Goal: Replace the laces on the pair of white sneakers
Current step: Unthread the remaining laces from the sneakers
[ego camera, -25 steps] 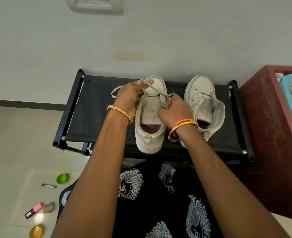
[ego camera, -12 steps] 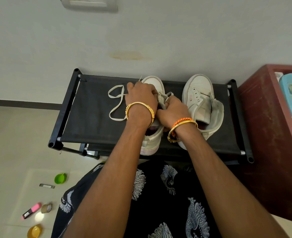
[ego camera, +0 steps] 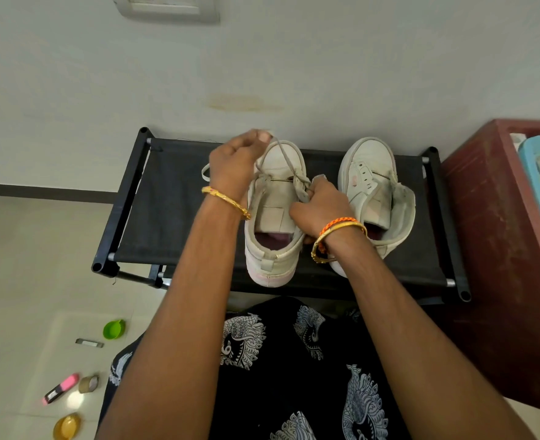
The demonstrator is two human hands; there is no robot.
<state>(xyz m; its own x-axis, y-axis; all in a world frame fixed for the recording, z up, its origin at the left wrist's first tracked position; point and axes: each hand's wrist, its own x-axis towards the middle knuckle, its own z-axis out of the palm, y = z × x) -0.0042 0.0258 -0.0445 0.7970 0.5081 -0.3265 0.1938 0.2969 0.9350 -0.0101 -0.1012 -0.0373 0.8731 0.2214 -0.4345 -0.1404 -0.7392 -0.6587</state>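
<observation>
- Head view: your left hand [ego camera: 233, 166] pinches a strand of the lace [ego camera: 283, 157] between thumb and fingertips and holds it raised over the toe of the left sneaker [ego camera: 273, 217].
- Your right hand [ego camera: 321, 206] curls round the shoe's right eyelet flap, gripping it where the lace crosses.
- The lace runs taut from your left fingertips down to the lowest eyelets; a loose loop of it shows on the fabric just beyond your left wrist.
- Both sneakers stand side by side, toes to the wall, on the black fabric rack [ego camera: 167, 198].
- Progress, as a judgement: early. Only the bottom eyelets of the left sneaker carry lace; the upper ones look bare.
- The right sneaker [ego camera: 373, 188] shows no lace at all, its tongue and flaps splayed open, so it appears yet to be threaded.
- Both shoes look worn: off-white, scuffed uppers, greyed tongues, a pinkish tint at the heel of the left one.
</observation>
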